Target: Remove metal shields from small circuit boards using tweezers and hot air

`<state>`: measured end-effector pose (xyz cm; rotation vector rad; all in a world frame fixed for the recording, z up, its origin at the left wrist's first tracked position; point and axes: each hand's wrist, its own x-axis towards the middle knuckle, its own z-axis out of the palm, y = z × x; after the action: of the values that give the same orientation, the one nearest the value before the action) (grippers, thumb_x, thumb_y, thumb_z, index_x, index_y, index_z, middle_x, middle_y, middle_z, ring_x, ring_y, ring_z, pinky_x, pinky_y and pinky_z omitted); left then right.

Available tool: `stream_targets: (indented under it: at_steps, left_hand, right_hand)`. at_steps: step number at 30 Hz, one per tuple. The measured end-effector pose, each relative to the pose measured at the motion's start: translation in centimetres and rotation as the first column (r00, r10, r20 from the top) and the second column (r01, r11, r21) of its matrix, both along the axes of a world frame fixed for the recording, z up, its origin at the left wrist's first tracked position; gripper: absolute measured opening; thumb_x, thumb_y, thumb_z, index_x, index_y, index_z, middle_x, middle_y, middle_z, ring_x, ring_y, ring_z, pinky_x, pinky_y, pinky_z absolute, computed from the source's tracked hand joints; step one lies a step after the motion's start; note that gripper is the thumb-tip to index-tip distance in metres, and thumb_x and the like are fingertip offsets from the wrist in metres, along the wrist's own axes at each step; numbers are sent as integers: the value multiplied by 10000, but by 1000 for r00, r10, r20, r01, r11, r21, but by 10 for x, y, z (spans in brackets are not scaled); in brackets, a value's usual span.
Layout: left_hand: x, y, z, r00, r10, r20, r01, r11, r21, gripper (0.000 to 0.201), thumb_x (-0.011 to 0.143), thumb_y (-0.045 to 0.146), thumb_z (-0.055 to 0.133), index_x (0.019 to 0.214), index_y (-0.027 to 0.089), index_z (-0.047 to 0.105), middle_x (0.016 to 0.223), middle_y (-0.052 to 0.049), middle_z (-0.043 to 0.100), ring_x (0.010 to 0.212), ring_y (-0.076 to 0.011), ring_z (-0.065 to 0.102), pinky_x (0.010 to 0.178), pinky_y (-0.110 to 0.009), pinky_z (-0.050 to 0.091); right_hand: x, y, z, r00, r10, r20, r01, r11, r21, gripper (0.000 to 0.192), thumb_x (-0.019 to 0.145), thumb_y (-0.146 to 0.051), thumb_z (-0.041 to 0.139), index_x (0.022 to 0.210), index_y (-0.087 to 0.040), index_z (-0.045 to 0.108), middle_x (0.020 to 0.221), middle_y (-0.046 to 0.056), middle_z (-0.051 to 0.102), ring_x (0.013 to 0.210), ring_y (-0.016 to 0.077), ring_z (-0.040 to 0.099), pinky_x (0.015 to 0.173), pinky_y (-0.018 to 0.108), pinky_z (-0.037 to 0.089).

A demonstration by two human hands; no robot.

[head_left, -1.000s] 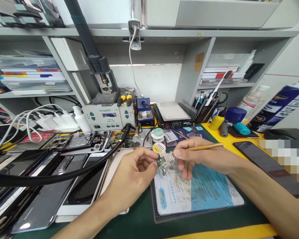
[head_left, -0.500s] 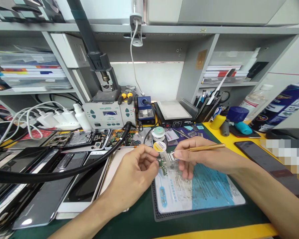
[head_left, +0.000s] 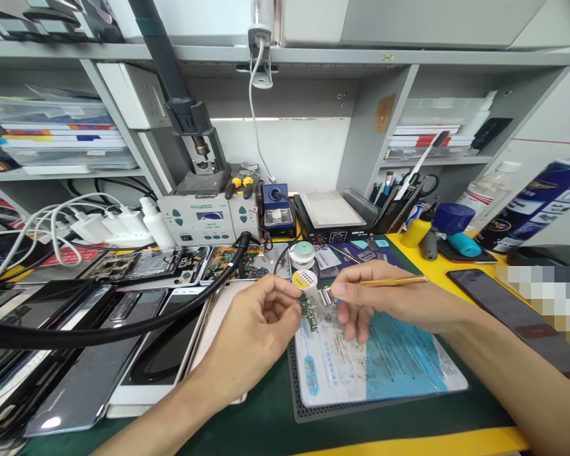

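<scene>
Between thumb and fingers, my left hand pinches the left edge of a small green circuit board. My right hand is closed around a slim gold-coloured tool, its back end pointing right. The tool's working tip is too small to make out near the board. A clear and silvery piece lies between the two hands, close to my right fingertips. Below them is a blue-and-white work mat. Just behind the board sit a round yellow-and-white labelled tin and a pale green round container.
Phones and phone parts lie on the left, with a thick black hose curving over them. Behind stand a rework station and a flat heating plate. A dark phone and bottles are at right.
Both hands stay nearly in place. My right hand and the gold-coloured tool have shifted very slightly left; the board is still in my left hand.
</scene>
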<state>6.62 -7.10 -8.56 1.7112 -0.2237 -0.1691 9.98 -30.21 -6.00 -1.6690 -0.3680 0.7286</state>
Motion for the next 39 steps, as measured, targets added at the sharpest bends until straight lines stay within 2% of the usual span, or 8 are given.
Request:
stream_targets:
  at_steps: [6,13,21,29,39]
  left_hand:
    - [2,2,2,998,-4,-57,2,999,-33,204,820,309,682,931,147,628,741,2,633,626,-112,548,577,-229,478]
    - [6,4,1,980,-38,-196,11,990,-139,277,777,341,758,930,129,665,663,21,607,587,-107,546,538,-217,491]
    - [6,3,1,986,3,-166,-21,994,-106,230,788,320,748,887,126,673,649,26,613,554,-93,549,510,-196,481]
    - [6,2,1,992,24,-126,-30,998,-52,198,793,303,712,880,129,672,670,18,633,557,-92,553,501,-188,494]
    - [5,2,1,995,30,-92,-34,998,-46,175,794,292,698,866,135,673,672,20,638,556,-88,548,491,-177,503]
  right_hand:
    - [0,1,0,1000,-18,-15,19,1000,8,369,892,-482,735,838,-129,638,797,87,716,680,205,725,592,283,601]
    - [1,0,-2,1000,-15,-8,15,1000,27,352,917,-468,712,858,-128,638,814,93,722,704,215,732,605,292,608]
    - [0,1,0,999,-14,50,14,1000,9,342,918,-441,720,806,-128,641,734,65,724,618,168,717,570,232,600]
    - [-1,-1,-3,999,-10,31,9,1000,26,323,915,-430,725,821,-137,625,748,54,707,649,190,727,575,256,601]
    - [1,0,-4,999,-1,38,0,1000,20,327,921,-438,717,837,-135,627,747,55,706,645,186,726,569,248,598]
